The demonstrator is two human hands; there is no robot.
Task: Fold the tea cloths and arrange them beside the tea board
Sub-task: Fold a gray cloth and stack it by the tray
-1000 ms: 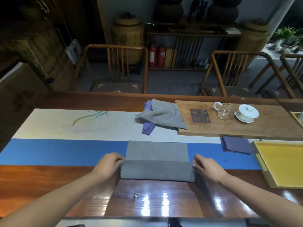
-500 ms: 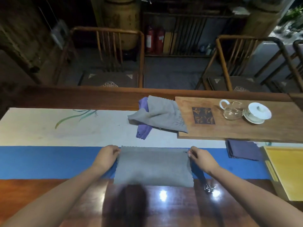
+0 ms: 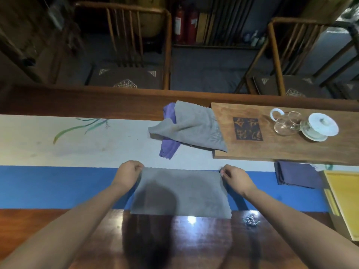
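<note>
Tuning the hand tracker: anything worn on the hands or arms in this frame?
No. Both forearms are bare to the bottom edge of the frame, with no sleeves showing. The left hand and right hand carry no gloves, and no watch, bands or rings are visible.

A flat cloth [image 3: 182, 193] is laid at the near middle of the table [image 3: 58, 230], partly on the table runner [image 3: 58, 187]. Its far left corner is pinched by the left hand [image 3: 129, 172], its far right corner by the right hand [image 3: 236, 178]. Farther off, a crumpled cloth [image 3: 194, 127] is draped over the left edge of the tea board [image 3: 281, 148], with another cloth [image 3: 169, 150] under it. A glass pitcher [image 3: 285, 123] and a lidded cup [image 3: 318, 127] are set side by side on the board's far right. A folded cloth [image 3: 295, 174] is placed just near of the board, left of a tray [image 3: 345, 195]. Two chairs [image 3: 126, 74] are seen beyond the table.
</note>
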